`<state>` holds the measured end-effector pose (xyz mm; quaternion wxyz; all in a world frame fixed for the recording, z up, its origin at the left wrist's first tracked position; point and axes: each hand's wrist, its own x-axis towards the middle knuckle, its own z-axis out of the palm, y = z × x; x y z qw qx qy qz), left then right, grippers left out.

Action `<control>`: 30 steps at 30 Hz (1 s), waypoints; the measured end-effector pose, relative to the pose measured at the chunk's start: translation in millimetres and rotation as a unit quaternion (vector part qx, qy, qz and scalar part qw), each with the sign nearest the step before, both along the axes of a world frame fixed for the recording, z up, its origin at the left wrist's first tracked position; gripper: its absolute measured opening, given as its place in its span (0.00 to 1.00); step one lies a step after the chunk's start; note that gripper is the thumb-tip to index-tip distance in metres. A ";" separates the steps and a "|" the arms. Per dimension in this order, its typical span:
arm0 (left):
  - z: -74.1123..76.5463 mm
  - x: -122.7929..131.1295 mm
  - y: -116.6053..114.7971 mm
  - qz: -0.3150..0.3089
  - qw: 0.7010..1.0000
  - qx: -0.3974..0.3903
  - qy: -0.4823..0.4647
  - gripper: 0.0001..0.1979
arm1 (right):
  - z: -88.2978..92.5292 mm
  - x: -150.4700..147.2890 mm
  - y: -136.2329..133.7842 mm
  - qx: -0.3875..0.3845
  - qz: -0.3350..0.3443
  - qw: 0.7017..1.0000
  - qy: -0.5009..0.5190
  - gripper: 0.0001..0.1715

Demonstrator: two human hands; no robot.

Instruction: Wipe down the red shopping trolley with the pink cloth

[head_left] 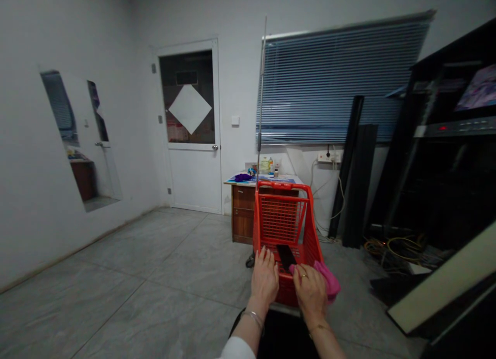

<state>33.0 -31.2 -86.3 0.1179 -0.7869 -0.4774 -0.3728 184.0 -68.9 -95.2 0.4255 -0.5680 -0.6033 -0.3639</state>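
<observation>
So the red cart (284,219) is right in front, small plastic one with mesh walls. The only thing I can see inside it is a flat black thing (285,255) lying on the bottom near the close wall. It could be a phone, but it's too dark to say.

The left hand (264,279) lies flat on the cart's near rim, fingers spread and pointing into the basket, gripping nothing, with a bracelet on the wrist. The right hand (310,291) is at the same rim, just beside the left. It sits on top of a pink cloth (330,280) that bunches out past the cart's near right corner. Its fingers bend down over the cloth and there's a ring on one. I honestly can't tell if it's clamped on the cloth or just resting there.

Right behind the cart's far wall is a wooden desk (244,209) with a few bottles (265,165) and something purple (242,177) on top. A thin metal rod (261,90) rises from about the cart's far left corner. Left of the cart, past the desk, is a white door (191,137). Blue blinds (333,85) hang on the wall above the cart. To the right of the cart, a tangle of cables (403,245) lies on the floor.
</observation>
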 end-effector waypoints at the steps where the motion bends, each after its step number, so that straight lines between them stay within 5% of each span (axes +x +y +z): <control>1: -0.3 -0.7 0.5 -0.001 1.000 -0.001 0.004 0.20 | -0.3 -11.2 1.6 0.002 0.000 1.000 -0.003 0.12; 6: -2.3 -10.0 4.2 -0.013 1.000 0.003 0.022 0.20 | 0.3 -37.1 4.2 -0.006 0.014 1.000 -0.011 0.12; 15: -0.1 -10.7 3.3 -0.036 0.999 0.005 0.001 0.20 | 3.3 28.2 -5.6 -0.021 0.027 0.999 -0.028 0.12; 24: 1.2 -13.0 6.7 -0.023 0.999 -0.005 0.022 0.19 | 1.9 -42.7 7.0 -0.012 0.011 1.000 -0.006 0.11; 30: -0.3 -19.2 9.6 -0.043 0.999 -0.005 0.021 0.19 | 6.2 3.6 -3.4 -0.034 0.053 0.998 -0.029 0.11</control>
